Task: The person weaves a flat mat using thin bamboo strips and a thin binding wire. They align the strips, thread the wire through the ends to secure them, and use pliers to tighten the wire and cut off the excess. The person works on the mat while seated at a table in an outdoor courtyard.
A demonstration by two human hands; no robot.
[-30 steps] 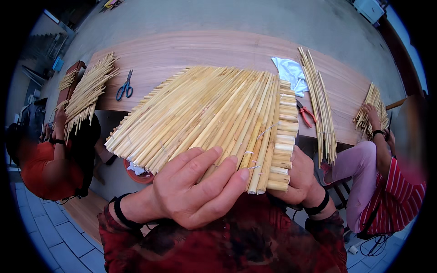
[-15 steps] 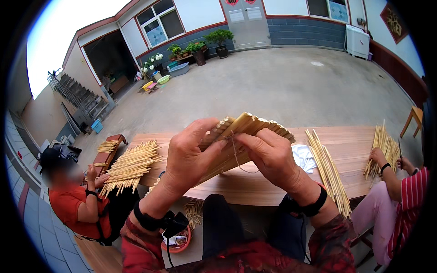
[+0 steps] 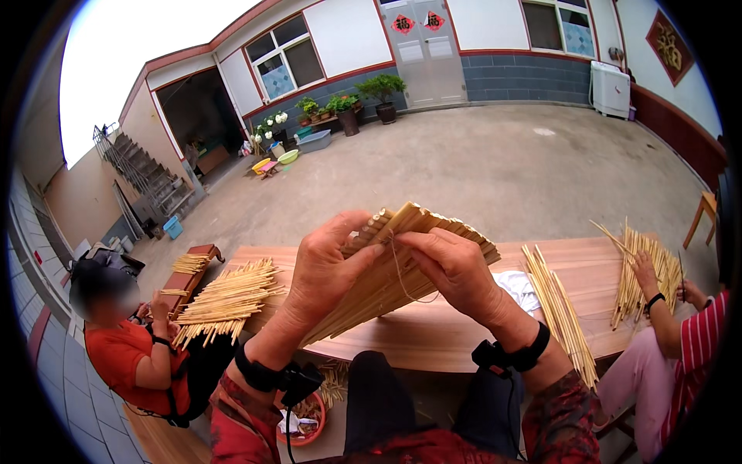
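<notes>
A mat of straw-coloured reed rods (image 3: 384,292) is held raised and tilted over my lap. My left hand (image 3: 328,263) is wrapped on its upper left edge, thumb pressed beside a short row of rod ends. My right hand (image 3: 456,274) pinches at a thin string (image 3: 398,267) near the top edge of the mat, its fingertips close to my left thumb. The string hangs in a loose loop below my fingers. Whatever lies under those fingertips is hidden.
The wooden table (image 3: 410,348) bears loose reed bundles (image 3: 232,298) (image 3: 560,317) and a white cloth (image 3: 516,288). Co-workers sit left (image 3: 139,363) and right (image 3: 672,371) with reeds. A red basin (image 3: 309,439) is by my legs. Beyond are potted plants (image 3: 382,93) and a stool (image 3: 699,213).
Since a second ago the mat has gone from lying flat to raised, my hands have moved to its upper edge and the view has tilted up. The last half second shows little movement.
</notes>
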